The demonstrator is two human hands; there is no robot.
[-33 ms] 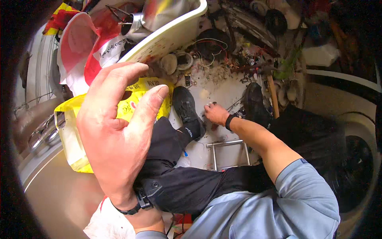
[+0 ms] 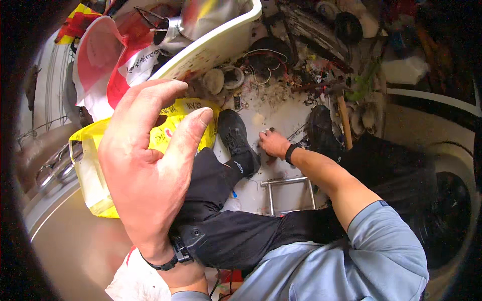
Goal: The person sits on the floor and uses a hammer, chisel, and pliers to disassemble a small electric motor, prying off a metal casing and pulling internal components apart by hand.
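Raised close in front of me, my left hand (image 2: pixel 148 155) is open, its thumb apart from the bent fingers and nothing between them. Behind it, partly covered, lies a yellow plastic bag (image 2: pixel 193 106) with dark print. Down at the floor (image 2: pixel 258 188), between my black shoes, my right hand (image 2: pixel 273 144) is closed, with its fingertips drawn together. Something small and dark shows at those fingertips, too small to name. A black shoe (image 2: pixel 233 133) is left of that hand, and another shoe (image 2: pixel 321 128) is right of it.
A pale plastic tub (image 2: pixel 216 47) holding a metal pot (image 2: pixel 203 20) stands beyond my left hand. Debris and thin wires (image 2: pixel 268 67) litter the far floor. A wooden handle (image 2: pixel 345 120) is beside my right shoe. A metal tube frame (image 2: pixel 288 181) sits near my knees.
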